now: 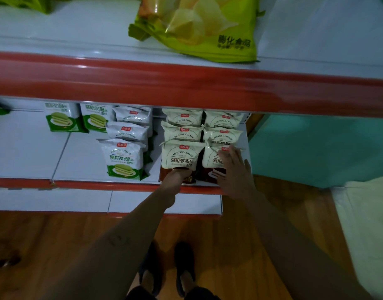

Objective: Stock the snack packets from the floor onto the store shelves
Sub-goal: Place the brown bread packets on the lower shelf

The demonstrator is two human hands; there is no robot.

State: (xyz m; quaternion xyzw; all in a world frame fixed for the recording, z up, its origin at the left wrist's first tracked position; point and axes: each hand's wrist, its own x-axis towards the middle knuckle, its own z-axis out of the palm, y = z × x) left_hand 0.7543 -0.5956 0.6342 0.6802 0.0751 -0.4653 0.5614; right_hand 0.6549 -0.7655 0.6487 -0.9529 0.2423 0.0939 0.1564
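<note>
Left hand (pixel 178 176) grips the near brown packet (pixel 182 155), right hand (pixel 234 169) lies flat on its neighbour (pixel 209 160); a hard shove could topple the rows behind (pixel 184 133).

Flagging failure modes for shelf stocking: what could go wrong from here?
1. The front cream-and-brown snack packet at the left hand stands at the red shelf lip; a tug could tip it off.
2. The right hand pressing the matching packet beside it may push over the packets behind.
</note>
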